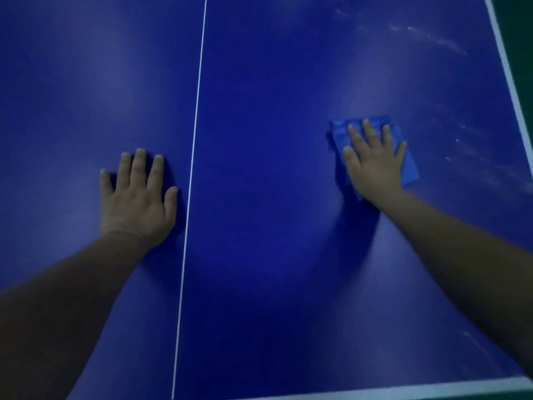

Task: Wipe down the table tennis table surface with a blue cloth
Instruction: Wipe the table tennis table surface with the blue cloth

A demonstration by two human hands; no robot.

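The right hand point(372, 160) makes no closed grip: its fingers lie straight, pressing the folded blue cloth point(409, 166) flat on the counter point(274, 140). With nothing pinching it, the cloth could bunch or slip out from under the palm before reaching the white smears point(438, 39) beyond and right of it. The left hand point(138, 194), spread flat well to the left beside the centre line point(196, 125), could leave fresh prints.

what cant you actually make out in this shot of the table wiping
- Blue cloth, head view: its middle lies under the right hand, so its folds and any dirt on it are hidden.
- Table tennis table, head view: the far end and left side run past the frame edges; no net shows.
- White smears near the right edge: too blurred to tell dust from scuffs.
- Left hand: its palm hides the surface beneath.
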